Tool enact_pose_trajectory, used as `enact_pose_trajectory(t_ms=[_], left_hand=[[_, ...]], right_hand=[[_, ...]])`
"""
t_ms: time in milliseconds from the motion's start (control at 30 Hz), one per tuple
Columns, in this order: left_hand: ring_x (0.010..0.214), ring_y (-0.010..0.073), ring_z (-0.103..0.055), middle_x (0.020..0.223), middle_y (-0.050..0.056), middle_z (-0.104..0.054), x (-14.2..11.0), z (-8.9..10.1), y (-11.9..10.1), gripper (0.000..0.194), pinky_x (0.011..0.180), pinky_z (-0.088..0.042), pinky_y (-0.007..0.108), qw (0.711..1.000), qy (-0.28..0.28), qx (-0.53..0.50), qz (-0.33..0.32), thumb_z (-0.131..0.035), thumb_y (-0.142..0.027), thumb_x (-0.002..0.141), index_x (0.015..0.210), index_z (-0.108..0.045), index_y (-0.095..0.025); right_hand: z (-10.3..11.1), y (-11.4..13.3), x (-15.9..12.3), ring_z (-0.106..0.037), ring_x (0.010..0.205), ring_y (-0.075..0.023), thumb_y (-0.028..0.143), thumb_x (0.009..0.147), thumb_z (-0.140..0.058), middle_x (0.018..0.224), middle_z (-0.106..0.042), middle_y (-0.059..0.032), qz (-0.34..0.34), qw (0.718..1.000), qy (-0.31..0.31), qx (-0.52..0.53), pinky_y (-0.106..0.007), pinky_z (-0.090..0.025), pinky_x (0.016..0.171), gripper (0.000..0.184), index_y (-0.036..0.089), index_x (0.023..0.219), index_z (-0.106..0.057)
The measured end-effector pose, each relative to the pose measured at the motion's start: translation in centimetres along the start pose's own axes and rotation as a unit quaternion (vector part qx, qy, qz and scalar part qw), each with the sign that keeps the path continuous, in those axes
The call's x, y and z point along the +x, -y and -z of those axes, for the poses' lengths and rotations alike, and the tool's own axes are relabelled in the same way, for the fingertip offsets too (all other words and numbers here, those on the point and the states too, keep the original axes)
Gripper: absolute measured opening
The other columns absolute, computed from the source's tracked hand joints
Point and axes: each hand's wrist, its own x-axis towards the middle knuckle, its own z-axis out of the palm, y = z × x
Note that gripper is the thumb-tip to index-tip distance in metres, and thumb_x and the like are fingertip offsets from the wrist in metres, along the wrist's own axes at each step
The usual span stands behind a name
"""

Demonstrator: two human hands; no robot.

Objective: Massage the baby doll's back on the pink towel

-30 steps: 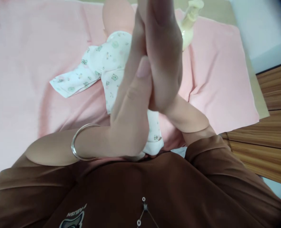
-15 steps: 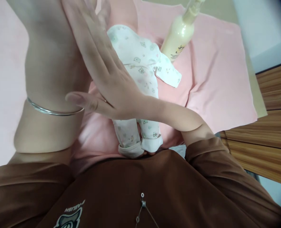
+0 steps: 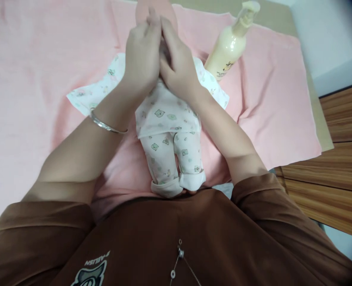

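Note:
My left hand (image 3: 143,51) and my right hand (image 3: 178,65) meet palm to palm above the chest of a baby-sized figure. Their fingers are extended and point away from me, and no object shows between them. Beneath them the figure lies on its back in a white printed top (image 3: 167,113) and matching trousers (image 3: 190,153) with turned-up cuffs. Its smooth, rounded head (image 3: 170,12) shows just past my fingertips. My hands hide its face and neck. Beside its sleeve, to the right, is a cream pump bottle (image 3: 228,47).
A pink cloth (image 3: 271,95) covers the surface under the figure. Wooden drawer fronts (image 3: 339,159) stand to the right, below the surface's edge. A silver bangle (image 3: 107,126) circles my left wrist.
My left hand and forearm have lowered away from the camera. Both hands have moved from a crossed rubbing position to palm to palm over the figure, uncovering its left-side sleeve and top hem.

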Motion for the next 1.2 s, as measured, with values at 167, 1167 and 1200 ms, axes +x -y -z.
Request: enact_pose_trajectory(t_ms=[167,1167,1200], left_hand=[[0.111,0.0266,-0.055,0.102,0.010,-0.061,1.1,-0.3,3.1,0.047,0.106,-0.038,0.042,0.984,-0.074,0.162,-0.007,-0.046,-0.008,0.111,0.070,-0.039,-0.030],[0.107,0.0268,-0.065,0.106,0.006,-0.074,-0.2,1.2,6.7,0.042,0.099,-0.048,0.041,0.959,-0.102,0.261,-0.045,-0.057,0.018,0.083,0.104,-0.074,-0.015],[0.106,0.0263,-0.064,0.105,0.007,-0.074,-0.1,1.2,6.8,0.044,0.099,-0.048,0.041,0.958,-0.104,0.263,-0.039,-0.055,0.020,0.081,0.102,-0.073,-0.014]], right_hand=[[-0.1,-2.1,0.0,-0.042,0.145,-0.0014,0.013,0.078,-0.035,0.157,-0.051,-0.0032,0.003,0.992,-0.012,-0.125,-0.018,-0.031,0.125,0.070,0.008,0.148,-0.033],[-1.4,4.2,-3.2,-0.013,0.160,-0.0326,0.046,0.089,-0.033,0.171,-0.028,-0.0056,-0.183,0.952,0.064,-0.236,-0.047,-0.008,0.132,0.081,0.007,0.161,-0.033],[-1.5,4.4,-3.2,-0.011,0.161,-0.0300,0.045,0.088,-0.036,0.171,-0.028,-0.0001,-0.161,0.956,0.077,-0.232,-0.045,-0.005,0.133,0.079,0.013,0.160,-0.036]])
